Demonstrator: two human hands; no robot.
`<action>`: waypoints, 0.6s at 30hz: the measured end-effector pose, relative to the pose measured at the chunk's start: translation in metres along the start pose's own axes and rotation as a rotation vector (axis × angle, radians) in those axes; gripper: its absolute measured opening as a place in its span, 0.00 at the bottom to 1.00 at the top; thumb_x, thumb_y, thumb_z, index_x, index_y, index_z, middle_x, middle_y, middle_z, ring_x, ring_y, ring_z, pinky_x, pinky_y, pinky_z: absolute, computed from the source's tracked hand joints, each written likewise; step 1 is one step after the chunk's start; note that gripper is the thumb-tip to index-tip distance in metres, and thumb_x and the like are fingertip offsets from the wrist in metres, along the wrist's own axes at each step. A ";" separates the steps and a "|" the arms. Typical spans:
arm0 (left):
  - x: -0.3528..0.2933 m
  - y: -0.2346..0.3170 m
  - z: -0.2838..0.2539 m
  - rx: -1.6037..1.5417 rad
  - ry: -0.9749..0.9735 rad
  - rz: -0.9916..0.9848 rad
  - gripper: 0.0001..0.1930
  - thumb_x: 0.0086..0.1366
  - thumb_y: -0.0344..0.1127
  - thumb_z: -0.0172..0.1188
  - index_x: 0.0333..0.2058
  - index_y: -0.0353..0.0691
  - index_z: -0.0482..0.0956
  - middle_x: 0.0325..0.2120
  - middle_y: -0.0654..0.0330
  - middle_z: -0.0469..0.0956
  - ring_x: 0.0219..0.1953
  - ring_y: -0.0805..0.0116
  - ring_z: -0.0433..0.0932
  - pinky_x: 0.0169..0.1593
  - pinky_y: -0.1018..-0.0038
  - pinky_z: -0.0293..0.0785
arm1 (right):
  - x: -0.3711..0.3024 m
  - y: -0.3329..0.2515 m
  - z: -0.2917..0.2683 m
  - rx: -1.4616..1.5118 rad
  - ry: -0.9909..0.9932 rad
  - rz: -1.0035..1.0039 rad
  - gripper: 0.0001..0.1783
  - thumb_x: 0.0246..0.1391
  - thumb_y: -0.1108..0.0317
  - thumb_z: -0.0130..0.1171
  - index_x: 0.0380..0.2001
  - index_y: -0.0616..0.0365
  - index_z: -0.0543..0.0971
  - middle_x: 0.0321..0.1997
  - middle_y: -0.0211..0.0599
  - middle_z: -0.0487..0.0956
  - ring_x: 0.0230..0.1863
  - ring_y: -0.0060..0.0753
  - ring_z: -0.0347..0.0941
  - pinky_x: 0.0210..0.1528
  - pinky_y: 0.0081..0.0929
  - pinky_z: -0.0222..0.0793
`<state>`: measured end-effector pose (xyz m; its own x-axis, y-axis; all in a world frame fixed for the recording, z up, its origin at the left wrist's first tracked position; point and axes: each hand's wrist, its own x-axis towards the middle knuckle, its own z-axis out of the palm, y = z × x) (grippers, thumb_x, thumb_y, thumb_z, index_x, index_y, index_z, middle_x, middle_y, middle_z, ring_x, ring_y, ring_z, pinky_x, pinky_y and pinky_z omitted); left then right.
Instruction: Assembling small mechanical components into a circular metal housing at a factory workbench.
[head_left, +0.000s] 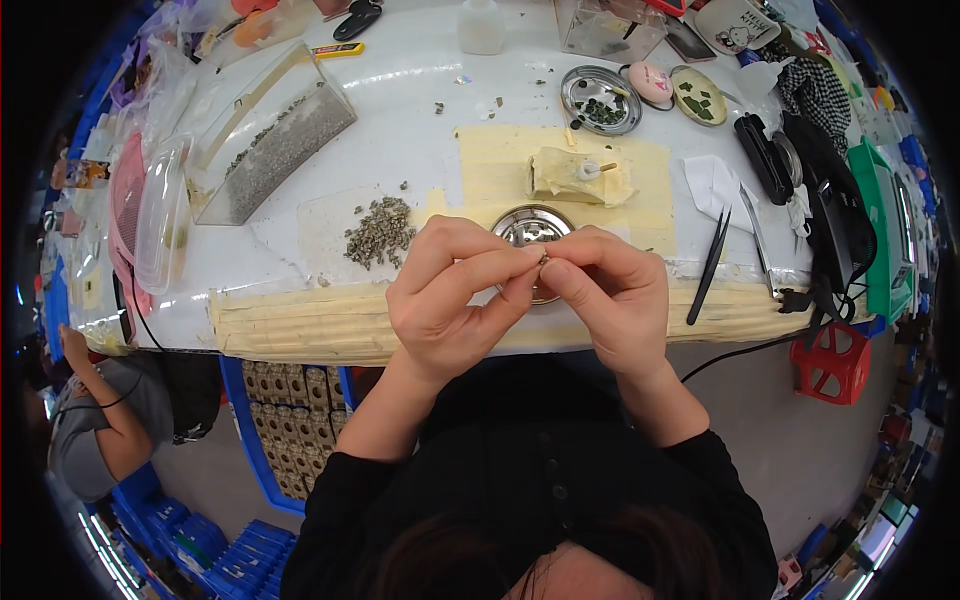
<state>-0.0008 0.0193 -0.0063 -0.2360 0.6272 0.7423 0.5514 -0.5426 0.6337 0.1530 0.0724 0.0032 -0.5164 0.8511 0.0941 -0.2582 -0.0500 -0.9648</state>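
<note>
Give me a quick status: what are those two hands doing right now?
Left hand and right hand both pinching one tiny part between fingertips. Held above small metal dish. Pile of small parts to the left, clear of hands.

A glossy white table (pixel 400 140) carries everything here. Along its near edge runs a strip of matt, pale yellow paper tape (pixel 300 325), ribbed in rows. A shiny metal dish (pixel 533 226) sits near the near edge, partly hidden behind bare hands. Beside it lies a heap of small, rough, dull grey-green pieces (pixel 380 232). Toward the left edge rests a clear plastic box (pixel 270 135) (smooth, slightly reflective). Near the far edge, another polished metal dish (pixel 600 100) gleams. By the right edge lie slim black tweezers (pixel 710 265) with a matt finish, and black-and-white checked cloth (pixel 820 90).
</note>
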 end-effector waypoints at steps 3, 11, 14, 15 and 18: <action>0.001 0.001 0.001 0.033 -0.014 0.035 0.14 0.46 0.19 0.71 0.33 0.38 0.84 0.26 0.62 0.78 0.28 0.67 0.76 0.30 0.75 0.70 | 0.001 -0.001 -0.006 0.233 -0.046 0.185 0.07 0.54 0.77 0.66 0.38 0.65 0.82 0.34 0.31 0.81 0.31 0.17 0.76 0.34 0.17 0.74; -0.002 0.000 0.003 0.033 -0.018 -0.069 0.13 0.46 0.19 0.70 0.33 0.36 0.84 0.26 0.60 0.78 0.28 0.67 0.75 0.30 0.76 0.70 | 0.004 -0.001 -0.001 -0.680 0.093 -0.632 0.12 0.44 0.81 0.69 0.35 0.62 0.84 0.31 0.35 0.81 0.28 0.25 0.76 0.29 0.20 0.71; -0.001 -0.001 0.002 -0.011 -0.022 -0.109 0.12 0.47 0.19 0.69 0.33 0.36 0.84 0.26 0.60 0.78 0.28 0.68 0.75 0.31 0.76 0.70 | 0.007 0.003 0.002 -0.763 0.090 -0.805 0.15 0.41 0.82 0.70 0.36 0.61 0.85 0.30 0.36 0.80 0.27 0.27 0.75 0.28 0.22 0.70; -0.002 -0.001 0.002 -0.019 -0.016 -0.110 0.12 0.47 0.19 0.69 0.33 0.35 0.84 0.26 0.60 0.78 0.28 0.68 0.75 0.31 0.76 0.70 | 0.008 0.004 0.003 -0.751 0.110 -0.796 0.15 0.41 0.82 0.70 0.36 0.61 0.85 0.30 0.36 0.80 0.27 0.27 0.75 0.28 0.22 0.70; -0.003 -0.002 0.001 -0.025 -0.009 -0.124 0.12 0.47 0.19 0.70 0.33 0.36 0.84 0.26 0.60 0.78 0.28 0.68 0.75 0.31 0.76 0.70 | 0.005 0.004 0.004 -0.652 0.124 -0.611 0.14 0.44 0.81 0.69 0.38 0.62 0.84 0.31 0.36 0.81 0.28 0.26 0.75 0.29 0.22 0.71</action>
<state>-0.0003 0.0186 -0.0099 -0.2932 0.6953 0.6562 0.4984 -0.4745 0.7256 0.1466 0.0743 0.0007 -0.3399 0.6838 0.6456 0.0750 0.7040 -0.7062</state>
